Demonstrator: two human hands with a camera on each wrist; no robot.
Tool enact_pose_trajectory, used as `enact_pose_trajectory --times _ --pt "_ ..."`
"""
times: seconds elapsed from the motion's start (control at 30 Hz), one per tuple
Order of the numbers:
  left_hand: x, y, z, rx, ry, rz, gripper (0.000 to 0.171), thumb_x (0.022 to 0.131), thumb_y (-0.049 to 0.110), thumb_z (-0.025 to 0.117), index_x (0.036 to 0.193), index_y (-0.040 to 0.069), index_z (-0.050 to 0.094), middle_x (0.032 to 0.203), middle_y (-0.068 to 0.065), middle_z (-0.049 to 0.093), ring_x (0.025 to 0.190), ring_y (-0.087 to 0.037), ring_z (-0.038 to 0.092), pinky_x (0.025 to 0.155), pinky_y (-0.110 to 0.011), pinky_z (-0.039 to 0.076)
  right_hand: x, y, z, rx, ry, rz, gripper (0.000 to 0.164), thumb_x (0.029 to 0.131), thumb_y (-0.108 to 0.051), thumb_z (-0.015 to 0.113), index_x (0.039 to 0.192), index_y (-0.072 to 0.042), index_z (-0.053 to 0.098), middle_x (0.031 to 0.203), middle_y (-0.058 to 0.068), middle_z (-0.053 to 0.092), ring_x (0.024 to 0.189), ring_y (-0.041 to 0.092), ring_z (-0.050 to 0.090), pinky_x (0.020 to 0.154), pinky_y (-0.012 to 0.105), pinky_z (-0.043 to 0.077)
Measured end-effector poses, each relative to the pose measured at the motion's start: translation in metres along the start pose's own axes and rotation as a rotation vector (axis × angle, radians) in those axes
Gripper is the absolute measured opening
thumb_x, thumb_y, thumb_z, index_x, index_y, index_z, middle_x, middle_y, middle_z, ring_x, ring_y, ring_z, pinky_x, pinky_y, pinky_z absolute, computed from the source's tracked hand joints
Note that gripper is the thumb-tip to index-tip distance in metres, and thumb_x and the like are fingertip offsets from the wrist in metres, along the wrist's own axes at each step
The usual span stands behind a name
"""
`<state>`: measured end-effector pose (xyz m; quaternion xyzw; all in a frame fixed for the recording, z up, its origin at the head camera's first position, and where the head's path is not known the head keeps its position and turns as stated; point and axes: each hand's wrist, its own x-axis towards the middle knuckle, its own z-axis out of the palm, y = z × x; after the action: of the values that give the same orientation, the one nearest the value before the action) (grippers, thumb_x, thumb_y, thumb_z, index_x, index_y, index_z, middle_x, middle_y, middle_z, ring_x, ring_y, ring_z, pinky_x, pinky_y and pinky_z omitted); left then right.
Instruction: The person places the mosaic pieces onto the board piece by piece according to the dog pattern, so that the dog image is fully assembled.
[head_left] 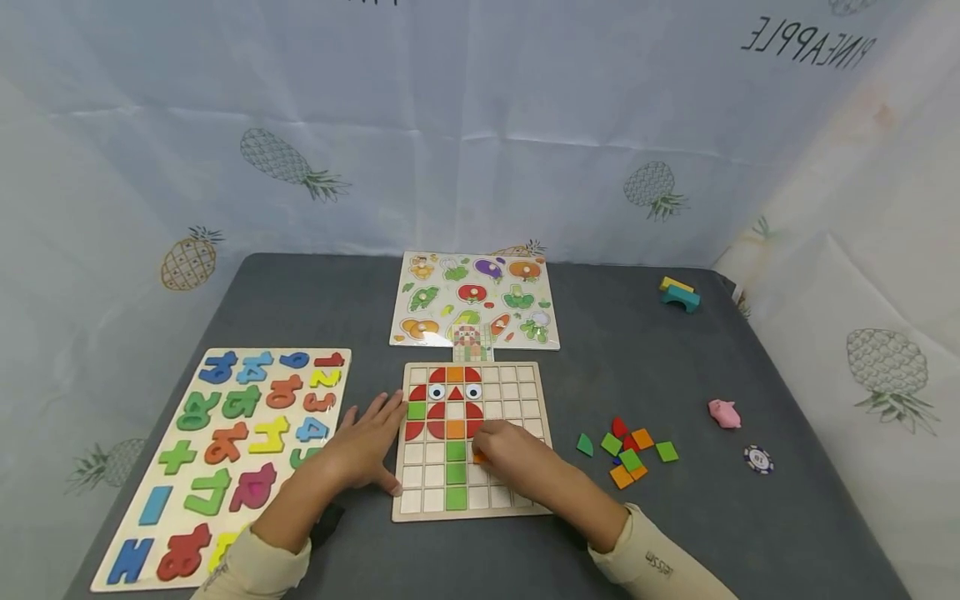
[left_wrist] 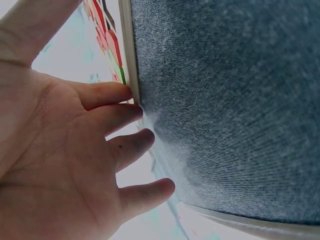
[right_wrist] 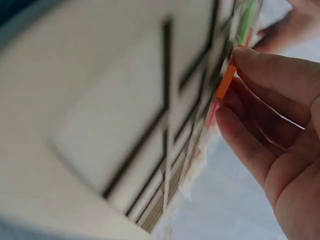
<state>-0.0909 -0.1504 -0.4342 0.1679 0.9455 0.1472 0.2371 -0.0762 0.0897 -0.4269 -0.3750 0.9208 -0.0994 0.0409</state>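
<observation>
A square wooden grid board [head_left: 517, 412] lies mid-table, its upper left cells filled with red, orange and green pieces and two eye pieces that form an owl-like figure. Three green squares [head_left: 456, 473] run down one column below it. My right hand [head_left: 517, 458] pinches an orange square tile [right_wrist: 227, 80] between thumb and fingers, close over the cells right of the green column. Spread at the board's left edge, my left hand [head_left: 363, 446] touches the rim with its fingertips and thumb. A small pattern card [head_left: 472, 342] stands just behind the board.
Loose red, green and orange pieces [head_left: 630, 454] lie right of the board. A number puzzle [head_left: 176, 483] is at left, a vegetable puzzle [head_left: 474, 300] at back. Farther right are a pink pig [head_left: 724, 413], a poker chip [head_left: 758, 459] and a teal arch block [head_left: 681, 297].
</observation>
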Motion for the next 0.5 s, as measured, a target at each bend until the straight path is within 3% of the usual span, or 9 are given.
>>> enact_pose_trajectory --times 0.3,0.5 --pt "-0.0003 0.0012 -0.0012 -0.003 -0.009 -0.009 0.118 0.048 0.041 0.085 0.143 0.008 0.024 0.151 -0.012 0.013 0.138 -0.033 0.006 0.104 -0.062 0.004 0.0058 -0.0063 0.0058 -0.094 0.052 0.019 0.005 0.079 -0.013 0.069 0.082 -0.017 0.07 0.086 -0.006 0.063 0.078 0.007 0.058 0.068 0.018 0.048" --pt "0.0007 0.0003 0.001 0.011 -0.007 -0.015 0.118 0.048 0.042 0.085 0.143 0.009 0.023 0.151 -0.01 0.013 0.138 -0.032 0.005 0.104 -0.062 0.004 0.0003 -0.0033 0.001 -0.088 0.01 0.035 0.008 0.081 -0.015 0.067 0.088 -0.017 0.071 0.093 -0.004 0.063 0.085 0.009 0.06 0.072 0.021 0.05"
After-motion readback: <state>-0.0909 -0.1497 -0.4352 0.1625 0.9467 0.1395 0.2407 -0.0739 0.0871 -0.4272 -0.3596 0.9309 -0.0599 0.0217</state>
